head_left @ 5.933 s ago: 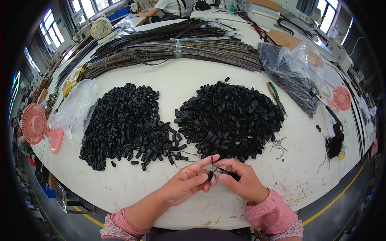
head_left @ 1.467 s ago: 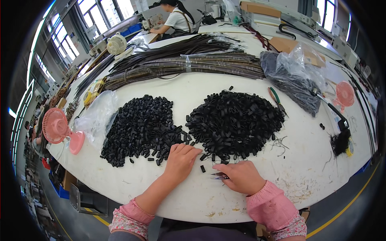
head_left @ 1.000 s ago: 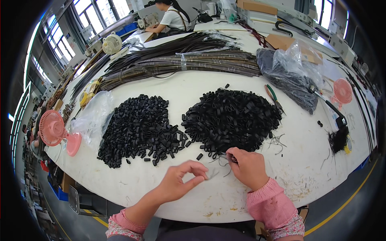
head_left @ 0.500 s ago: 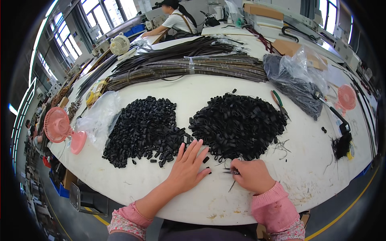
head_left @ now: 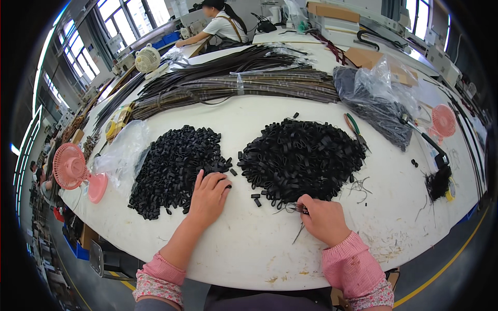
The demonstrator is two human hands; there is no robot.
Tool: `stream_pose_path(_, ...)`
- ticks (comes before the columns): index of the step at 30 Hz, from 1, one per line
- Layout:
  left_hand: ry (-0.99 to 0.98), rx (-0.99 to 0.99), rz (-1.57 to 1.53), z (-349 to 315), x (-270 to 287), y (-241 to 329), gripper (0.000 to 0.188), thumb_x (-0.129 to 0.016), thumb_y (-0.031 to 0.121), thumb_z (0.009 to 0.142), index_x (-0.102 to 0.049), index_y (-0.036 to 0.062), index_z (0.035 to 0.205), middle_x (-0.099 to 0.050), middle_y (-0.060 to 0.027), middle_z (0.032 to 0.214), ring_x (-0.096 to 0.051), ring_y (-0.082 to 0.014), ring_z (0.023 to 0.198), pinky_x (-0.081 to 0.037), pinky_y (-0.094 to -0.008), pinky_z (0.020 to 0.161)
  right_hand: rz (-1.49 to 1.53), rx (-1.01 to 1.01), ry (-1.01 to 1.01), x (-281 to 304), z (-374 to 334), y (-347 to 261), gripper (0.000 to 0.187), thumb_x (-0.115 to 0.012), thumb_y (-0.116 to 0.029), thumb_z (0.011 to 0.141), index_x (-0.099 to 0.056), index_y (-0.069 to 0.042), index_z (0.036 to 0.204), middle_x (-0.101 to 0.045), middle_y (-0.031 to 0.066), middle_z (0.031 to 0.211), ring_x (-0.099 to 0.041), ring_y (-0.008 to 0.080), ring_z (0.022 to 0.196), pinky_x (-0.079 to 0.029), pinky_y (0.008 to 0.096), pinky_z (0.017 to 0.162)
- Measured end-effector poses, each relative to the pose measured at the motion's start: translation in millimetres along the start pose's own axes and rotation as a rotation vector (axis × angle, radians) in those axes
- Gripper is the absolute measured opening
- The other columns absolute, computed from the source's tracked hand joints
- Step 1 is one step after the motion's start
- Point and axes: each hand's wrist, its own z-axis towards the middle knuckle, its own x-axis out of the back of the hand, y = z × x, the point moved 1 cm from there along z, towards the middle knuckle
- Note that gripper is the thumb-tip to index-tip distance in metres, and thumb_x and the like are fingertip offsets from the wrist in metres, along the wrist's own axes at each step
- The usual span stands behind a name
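Note:
My left hand (head_left: 209, 198) rests at the right edge of the left heap of small black loops (head_left: 171, 168), fingers stretched over it and slightly apart. One dark loop (head_left: 229, 186) shows by its thumb tip; whether it is held cannot be told. Closed in a fist, my right hand (head_left: 324, 220) holds small thread snips (head_left: 293, 208), with their metal blades pointing left and the handle mostly hidden. It is at the near edge of the right heap of black loops (head_left: 303, 160). A few loose loops (head_left: 257, 201) lie between the hands.
Bundled dark strips (head_left: 233, 88) lie across the table's far side. Green-handled pliers (head_left: 353, 124) are beside the right heap, near a plastic bag of black material (head_left: 368, 109). Pink fans (head_left: 70, 166) stand at both sides. Thread scraps (head_left: 363, 186) lie at right. A person (head_left: 225, 26) sits beyond.
My left hand has moved left from the gap between the heaps onto the left heap's edge. Loose loops now show in that gap. My right hand stays nearly in place with the snips.

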Motion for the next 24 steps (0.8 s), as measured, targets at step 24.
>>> stream_pose_path(24, -0.366, 0.538, -1.204, 18.5, 0.8, 95.0, 0.015, -0.069, 0.005, 0.09, -0.067, -0.0007, 0.104, -0.071, -0.0086, 0.095, -0.064, -0.0123, 0.074, -0.053, -0.0257, 0.072, -0.02, -0.061, 0.036, -0.8, 1.6, 2.7, 0.019, -0.067, -0.014, 0.081, -0.058, -0.014, 0.098, -0.068, 0.0042, 0.077, -0.067, 0.0267, 0.068, -0.049, 0.039, 0.056)
